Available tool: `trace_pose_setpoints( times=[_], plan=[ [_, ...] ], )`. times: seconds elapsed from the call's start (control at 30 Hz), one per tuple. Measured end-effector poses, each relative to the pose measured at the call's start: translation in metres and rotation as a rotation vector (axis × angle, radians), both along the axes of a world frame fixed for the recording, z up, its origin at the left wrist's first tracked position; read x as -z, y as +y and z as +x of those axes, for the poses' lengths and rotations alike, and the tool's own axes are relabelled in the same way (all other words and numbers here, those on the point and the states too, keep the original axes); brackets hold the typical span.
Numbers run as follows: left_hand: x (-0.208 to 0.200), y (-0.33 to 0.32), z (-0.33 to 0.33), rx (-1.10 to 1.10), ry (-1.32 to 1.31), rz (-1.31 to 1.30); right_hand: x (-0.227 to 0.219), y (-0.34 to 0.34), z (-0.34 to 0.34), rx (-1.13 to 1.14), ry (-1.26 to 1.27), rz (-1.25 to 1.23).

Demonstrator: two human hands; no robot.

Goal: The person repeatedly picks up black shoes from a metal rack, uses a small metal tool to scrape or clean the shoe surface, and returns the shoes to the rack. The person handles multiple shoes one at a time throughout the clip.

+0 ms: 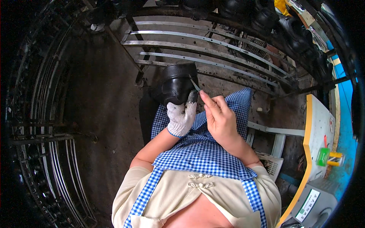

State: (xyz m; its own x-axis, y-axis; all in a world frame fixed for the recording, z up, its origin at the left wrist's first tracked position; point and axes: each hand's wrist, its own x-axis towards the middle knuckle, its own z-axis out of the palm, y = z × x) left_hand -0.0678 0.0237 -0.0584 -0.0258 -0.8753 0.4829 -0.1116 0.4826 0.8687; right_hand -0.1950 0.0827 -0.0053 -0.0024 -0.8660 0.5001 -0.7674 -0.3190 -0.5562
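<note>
My left hand (pixel 180 117), in a white knitted glove with dark stains at the fingertips, grips a black leather shoe (pixel 175 86) from below. The shoe is held up in front of my lap, with a stitched band along its upper edge. Pinched in my bare right hand (pixel 221 118) is a small pointed metal blade (pixel 195 85), like a knife. Its tip points up and left and lies at the right side of the shoe; whether it touches the leather I cannot tell. The blade's handle end is hidden in my fingers.
A metal rail rack (pixel 197 45) stands ahead, with several black shoes (pixel 292 32) along the far right. More racks (pixel 57 171) line the left. At my right are a white board with a yellow edge (pixel 308 125), a green-and-yellow container (pixel 330 157) and a grey box (pixel 317 201).
</note>
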Motion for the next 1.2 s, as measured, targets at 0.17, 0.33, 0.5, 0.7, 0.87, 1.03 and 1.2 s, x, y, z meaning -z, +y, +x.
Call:
trace_pose_setpoints(
  times=[0.17, 0.33, 0.5, 0.7, 0.87, 1.03, 1.2],
  plan=[
    [-0.003, -0.001, -0.003, -0.018, 0.024, -0.025, 0.002, -0.001, 0.001, 0.003, -0.017, -0.025],
    [-0.01, 0.002, 0.002, 0.011, -0.032, 0.077, 0.003, -0.007, 0.004, 0.011, -0.013, -0.054],
    [-0.006, 0.001, 0.003, -0.034, -0.108, -0.071, 0.007, -0.007, 0.006, 0.018, -0.025, -0.077],
    [0.001, 0.0, 0.002, 0.049, -0.016, -0.027, 0.005, -0.007, 0.007, 0.009, -0.029, -0.065],
    [-0.012, 0.001, 0.001, 0.059, -0.017, -0.033, 0.003, -0.007, 0.006, 0.0, -0.019, -0.066],
    [-0.016, -0.002, 0.005, 0.025, -0.148, -0.067, 0.002, -0.011, 0.004, 0.01, 0.02, -0.07],
    [-0.015, -0.002, 0.004, -0.013, -0.121, -0.091, 0.0, -0.01, 0.003, 0.001, 0.053, -0.064]
  ],
)
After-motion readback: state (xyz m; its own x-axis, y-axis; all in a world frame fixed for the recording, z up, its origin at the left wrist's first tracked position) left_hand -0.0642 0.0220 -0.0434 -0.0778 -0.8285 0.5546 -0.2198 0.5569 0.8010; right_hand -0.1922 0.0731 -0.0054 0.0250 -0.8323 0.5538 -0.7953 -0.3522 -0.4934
